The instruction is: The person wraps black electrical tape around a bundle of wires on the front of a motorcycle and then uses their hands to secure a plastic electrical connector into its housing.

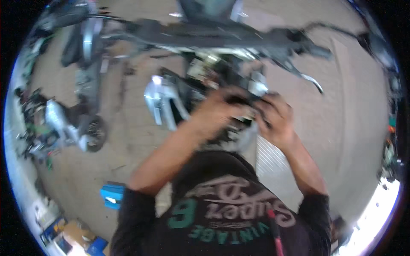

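Both my hands are close together at the middle of a partly stripped scooter, below its dark handlebar (pixel 205 35). My left hand (pixel 215 110) has its fingers curled at a small dark part, smeared by motion. Right beside it, my right hand (pixel 275 117) bends its fingers round what looks like the same dark part (pixel 241 100); its kind cannot be made out. Exposed wiring and fittings (pixel 205 68) show just beyond the hands. A silver-and-black body panel (pixel 164 100) is left of my left hand, and a shiny silver piece (pixel 257 84) is above my right fingers.
A brake lever (pixel 314 82) juts out at the right of the handlebar. Another scooter (pixel 68 126) stands on the left. On the floor lies a blue box (pixel 112 196). Cardboard boxes (pixel 77 234) sit at the lower left. A ridged pale sheet (pixel 273 158) is below my right hand.
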A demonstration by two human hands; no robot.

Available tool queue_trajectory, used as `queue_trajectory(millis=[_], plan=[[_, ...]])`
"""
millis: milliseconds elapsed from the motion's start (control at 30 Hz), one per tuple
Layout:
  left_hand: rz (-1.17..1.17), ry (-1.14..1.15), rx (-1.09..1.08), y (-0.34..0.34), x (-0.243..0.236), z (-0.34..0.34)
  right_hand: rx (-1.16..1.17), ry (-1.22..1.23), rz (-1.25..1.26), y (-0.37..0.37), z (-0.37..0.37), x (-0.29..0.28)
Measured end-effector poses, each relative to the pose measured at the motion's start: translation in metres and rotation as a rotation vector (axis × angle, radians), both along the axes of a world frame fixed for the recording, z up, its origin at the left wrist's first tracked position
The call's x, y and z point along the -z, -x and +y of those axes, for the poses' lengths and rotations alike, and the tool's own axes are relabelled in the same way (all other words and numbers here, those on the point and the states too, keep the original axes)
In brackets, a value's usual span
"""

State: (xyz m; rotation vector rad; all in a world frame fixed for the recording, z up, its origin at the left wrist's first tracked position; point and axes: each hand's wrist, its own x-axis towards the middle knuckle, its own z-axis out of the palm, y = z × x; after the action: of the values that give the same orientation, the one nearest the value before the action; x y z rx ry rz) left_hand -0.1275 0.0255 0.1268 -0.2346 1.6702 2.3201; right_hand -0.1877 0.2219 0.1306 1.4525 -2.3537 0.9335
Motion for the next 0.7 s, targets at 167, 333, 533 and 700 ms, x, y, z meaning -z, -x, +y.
queue_trajectory(millis=[167,333,533,700], plan=[[-0.097,-0.267,-0.108,0.002,-0.005,0.015,0.065,0.099,-0.033,0.000,-0.008,-0.008],[0.119,-0.182,-0.145,0.005,0.011,0.017,0.132,0.161,-0.265,-0.006,-0.021,-0.013],[0.175,-0.291,-0.098,0.004,0.013,0.014,0.078,0.138,-0.208,-0.001,-0.024,-0.018],[0.258,-0.098,0.007,0.010,0.016,0.008,0.124,0.160,-0.325,-0.006,-0.031,-0.028]])
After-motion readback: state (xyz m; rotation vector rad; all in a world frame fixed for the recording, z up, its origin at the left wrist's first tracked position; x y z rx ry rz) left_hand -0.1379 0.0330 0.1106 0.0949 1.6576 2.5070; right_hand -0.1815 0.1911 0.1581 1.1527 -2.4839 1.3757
